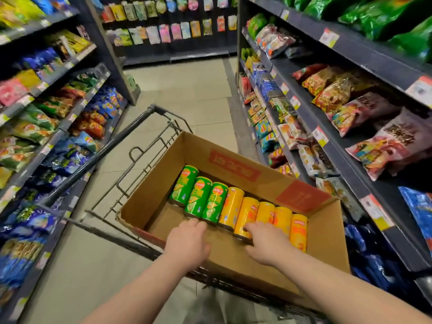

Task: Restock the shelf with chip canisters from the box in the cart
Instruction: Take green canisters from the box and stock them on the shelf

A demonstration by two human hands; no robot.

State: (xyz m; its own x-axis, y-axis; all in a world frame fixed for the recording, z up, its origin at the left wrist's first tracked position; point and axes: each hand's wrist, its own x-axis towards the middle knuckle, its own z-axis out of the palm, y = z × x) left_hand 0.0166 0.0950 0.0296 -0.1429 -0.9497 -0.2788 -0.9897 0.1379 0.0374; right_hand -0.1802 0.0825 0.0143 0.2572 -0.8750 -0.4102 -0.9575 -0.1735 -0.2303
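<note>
An open cardboard box [261, 183] sits in a metal cart [140, 164]. Inside it lie a row of green chip canisters [198, 197] on the left and several yellow chip canisters [282, 218] on the right. My left hand [187, 239] reaches into the box, its fingertips at the near end of a green canister. My right hand [264, 242] lies over the near ends of the yellow canisters, fingers spread and touching them. Neither hand has lifted a canister.
Dark shelves of snack bags line the aisle: a left shelf [46, 127] and a right shelf [339, 127]. Price tags [320, 136] hang on the shelf edges. A far rack [173, 26] closes the aisle. Tiled floor [182, 94] lies ahead of the cart.
</note>
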